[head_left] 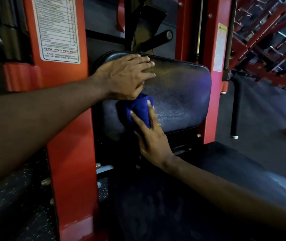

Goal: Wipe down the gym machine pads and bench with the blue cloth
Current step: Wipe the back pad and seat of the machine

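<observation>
A black padded back pad (178, 94) is fixed between the machine's red uprights. My left hand (126, 75) lies flat on its upper left part, fingers straight. Just below that hand, a bunched blue cloth (139, 108) sits against the pad's left side. My right hand (152, 134) reaches up from below and presses the cloth onto the pad with straight, spread fingers; a ring shows on one finger. The dark bench seat (225, 167) lies below the pad, under my right forearm.
A red upright (65, 119) with a white label (58, 28) stands left of the pad, another red upright (213, 49) to its right. A black handle (156, 40) sticks out above the pad. Red racks (269, 40) stand at the far right on dark flooring.
</observation>
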Tool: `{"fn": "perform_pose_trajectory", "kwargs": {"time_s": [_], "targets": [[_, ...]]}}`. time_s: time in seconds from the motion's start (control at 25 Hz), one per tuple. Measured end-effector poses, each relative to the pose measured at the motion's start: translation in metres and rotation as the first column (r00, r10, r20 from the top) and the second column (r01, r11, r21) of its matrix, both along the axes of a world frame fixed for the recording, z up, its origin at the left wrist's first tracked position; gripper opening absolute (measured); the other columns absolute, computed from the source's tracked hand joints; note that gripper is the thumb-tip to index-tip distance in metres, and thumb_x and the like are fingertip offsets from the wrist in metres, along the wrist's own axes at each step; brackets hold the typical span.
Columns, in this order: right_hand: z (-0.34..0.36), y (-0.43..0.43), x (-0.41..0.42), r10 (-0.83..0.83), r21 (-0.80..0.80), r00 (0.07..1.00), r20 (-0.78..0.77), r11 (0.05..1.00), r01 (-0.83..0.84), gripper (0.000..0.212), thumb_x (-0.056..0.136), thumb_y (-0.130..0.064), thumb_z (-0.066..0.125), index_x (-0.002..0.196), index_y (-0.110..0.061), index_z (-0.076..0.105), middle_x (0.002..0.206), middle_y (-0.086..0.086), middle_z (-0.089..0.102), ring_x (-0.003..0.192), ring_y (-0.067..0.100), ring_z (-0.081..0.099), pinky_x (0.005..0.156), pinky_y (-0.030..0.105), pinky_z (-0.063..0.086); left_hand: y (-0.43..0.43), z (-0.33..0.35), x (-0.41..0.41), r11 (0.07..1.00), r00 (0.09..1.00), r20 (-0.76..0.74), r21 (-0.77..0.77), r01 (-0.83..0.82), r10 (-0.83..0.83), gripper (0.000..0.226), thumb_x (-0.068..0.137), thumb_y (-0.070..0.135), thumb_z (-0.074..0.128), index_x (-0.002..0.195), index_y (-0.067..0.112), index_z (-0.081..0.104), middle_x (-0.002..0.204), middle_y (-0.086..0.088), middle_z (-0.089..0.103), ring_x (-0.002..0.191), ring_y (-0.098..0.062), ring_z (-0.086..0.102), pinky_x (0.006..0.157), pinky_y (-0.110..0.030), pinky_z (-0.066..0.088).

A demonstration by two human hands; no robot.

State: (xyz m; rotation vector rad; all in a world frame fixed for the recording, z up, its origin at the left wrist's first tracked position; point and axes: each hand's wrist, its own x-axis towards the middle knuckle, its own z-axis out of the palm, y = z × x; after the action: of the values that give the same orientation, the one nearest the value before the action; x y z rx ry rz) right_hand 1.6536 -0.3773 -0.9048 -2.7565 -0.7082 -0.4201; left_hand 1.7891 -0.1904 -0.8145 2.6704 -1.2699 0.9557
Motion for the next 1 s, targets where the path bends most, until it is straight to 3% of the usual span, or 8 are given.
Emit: {"fn": "perform_pose_trajectory", "kwargs": {"time_s": [0.32,0.52,0.6,0.68,0.76,0.8,0.88,1.0], "targets": [[0.020,0.008,-0.004,0.352,-0.400,0.936,0.012,0.859,-0.318,0.068,0.086,-0.008,0.049,0.150,-0.031,0.044,0.165,0.016,0.018,0.152,0.039,0.016,0.116,0.035,0.026,0.001,-0.002,0.004,1.000,1.000,0.015,0.012,0.004,-0.004,0.057,0.090,0.039,0.037,0.138,0.015,0.055,0.150,-0.016,0.046,0.140,-0.031,0.039,0.117,-0.043,0.028],[0.026,-0.025,0.005,0.512,-0.593,0.853,-0.102,0.657,-0.465,0.066,0.091,-0.016,0.046,0.153,-0.036,0.036,0.167,0.008,0.016,0.153,0.035,0.009,0.124,0.042,0.010,0.002,-0.004,0.004,0.999,0.999,0.035,0.044,-0.020,0.018,0.059,0.090,0.041,0.035,0.140,0.015,0.052,0.151,-0.016,0.044,0.141,-0.031,0.038,0.117,-0.044,0.028],[0.028,-0.051,0.020,0.497,-0.632,0.864,-0.084,0.643,-0.432,0.074,0.086,-0.015,0.046,0.154,-0.038,0.029,0.167,0.008,0.010,0.154,0.035,0.006,0.124,0.042,0.012,0.000,-0.004,0.004,0.998,0.999,0.043,0.051,-0.029,0.027,0.059,0.090,0.041,0.035,0.141,0.015,0.052,0.151,-0.016,0.043,0.141,-0.032,0.038,0.117,-0.043,0.027],[0.026,-0.080,0.031,0.359,-0.527,0.933,-0.018,0.790,-0.314,0.077,0.085,-0.007,0.049,0.153,-0.038,0.030,0.167,0.012,0.009,0.153,0.036,0.011,0.122,0.047,0.025,0.001,-0.004,0.004,0.997,0.998,0.050,0.062,-0.035,0.032,0.059,0.091,0.041,0.034,0.142,0.015,0.050,0.152,-0.016,0.042,0.141,-0.032,0.037,0.118,-0.043,0.027],[0.032,-0.102,0.042,0.041,-0.281,0.999,0.034,0.959,-0.030,0.075,0.090,-0.004,0.053,0.153,-0.039,0.031,0.167,0.015,0.006,0.152,0.037,0.019,0.111,0.054,0.040,0.001,-0.005,0.004,0.997,0.998,0.049,0.069,-0.034,0.030,0.059,0.092,0.042,0.033,0.142,0.015,0.048,0.152,-0.017,0.040,0.142,-0.032,0.035,0.118,-0.044,0.027],[0.039,-0.105,0.050,-0.112,-0.163,0.993,0.037,0.980,0.116,0.075,0.092,-0.006,0.054,0.153,-0.041,0.029,0.168,0.012,0.002,0.150,0.035,0.022,0.104,0.056,0.046,0.001,-0.005,0.004,0.997,0.998,0.051,0.071,-0.033,0.030,0.058,0.093,0.042,0.033,0.142,0.015,0.048,0.153,-0.017,0.040,0.142,-0.032,0.035,0.118,-0.044,0.027],[0.055,-0.094,0.076,-0.324,0.053,0.945,0.048,0.946,0.321,0.070,0.095,-0.014,0.053,0.154,-0.043,0.028,0.168,0.004,0.001,0.144,0.035,0.036,0.095,0.054,0.051,0.001,-0.005,0.004,0.997,0.998,0.064,0.076,-0.032,0.027,0.057,0.092,0.041,0.035,0.141,0.014,0.048,0.152,-0.017,0.040,0.142,-0.033,0.035,0.118,-0.044,0.027],[0.077,-0.046,0.098,-0.552,0.331,0.834,0.011,0.789,0.518,0.062,0.097,-0.023,0.049,0.153,-0.042,0.032,0.168,0.003,0.008,0.130,0.039,0.051,0.097,0.048,0.046,0.000,-0.003,0.002,0.996,0.998,0.051,0.080,-0.033,0.029,0.057,0.092,0.040,0.036,0.140,0.013,0.048,0.152,-0.018,0.040,0.141,-0.033,0.035,0.118,-0.045,0.027]]}}
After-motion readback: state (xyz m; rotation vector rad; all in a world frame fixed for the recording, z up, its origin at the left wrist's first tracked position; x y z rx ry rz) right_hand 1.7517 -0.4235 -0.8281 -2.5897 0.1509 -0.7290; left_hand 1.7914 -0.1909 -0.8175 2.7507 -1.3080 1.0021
